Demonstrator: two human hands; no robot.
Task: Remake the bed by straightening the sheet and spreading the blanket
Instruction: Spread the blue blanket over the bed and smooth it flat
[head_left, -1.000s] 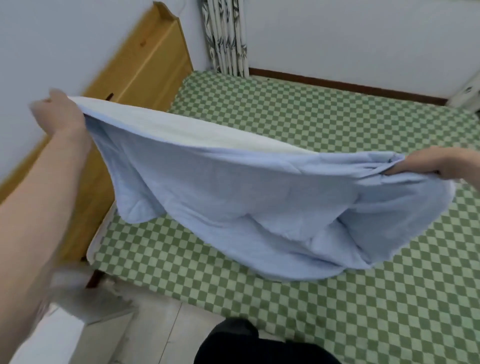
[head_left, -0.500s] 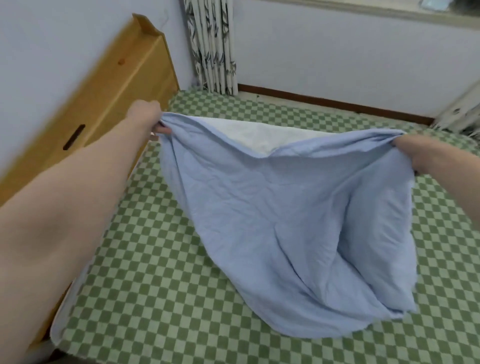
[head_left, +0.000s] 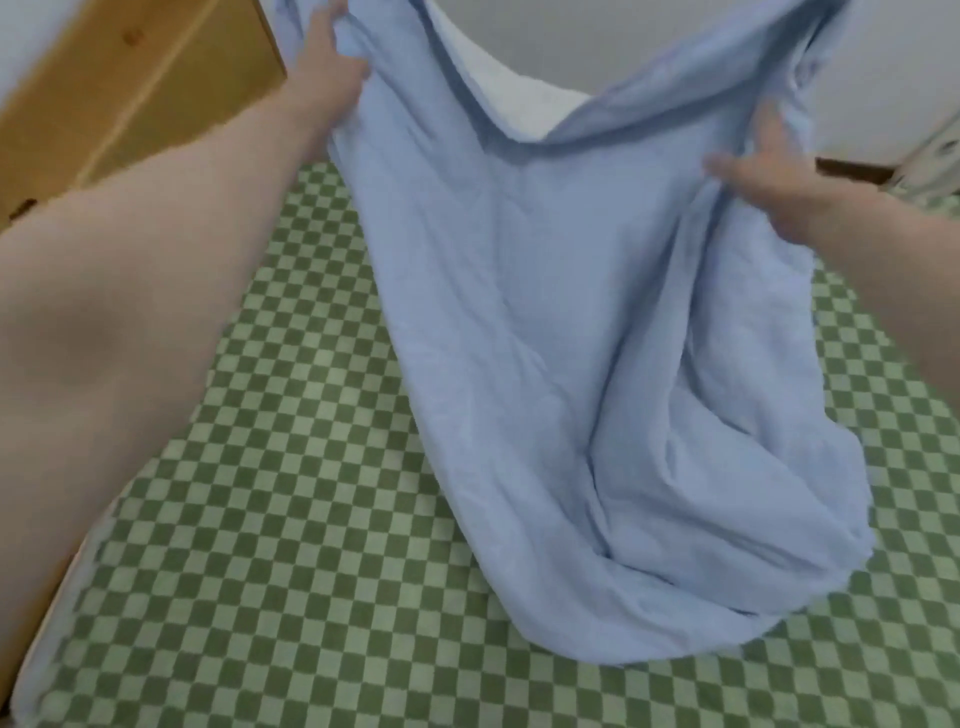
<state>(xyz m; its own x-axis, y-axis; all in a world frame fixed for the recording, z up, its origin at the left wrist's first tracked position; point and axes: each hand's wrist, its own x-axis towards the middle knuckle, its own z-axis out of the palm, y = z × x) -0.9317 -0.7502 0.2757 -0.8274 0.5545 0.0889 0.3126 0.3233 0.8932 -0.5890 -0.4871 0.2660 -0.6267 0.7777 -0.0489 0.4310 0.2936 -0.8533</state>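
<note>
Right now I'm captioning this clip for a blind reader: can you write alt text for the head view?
Two bare hands hold a light blue blanket up by its top edge over a bed, the left hand and right hand each gripping the cloth. Its lower end sags onto a green checked sheet; a wooden headboard stands at left.

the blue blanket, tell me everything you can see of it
The blue blanket is pale blue, soft, creased fabric with a white inner face showing at its top opening. Both hands hold it up by its upper edge, the left hand and the right hand. It hangs bunched, its lower end resting on the green checked sheet.
</note>
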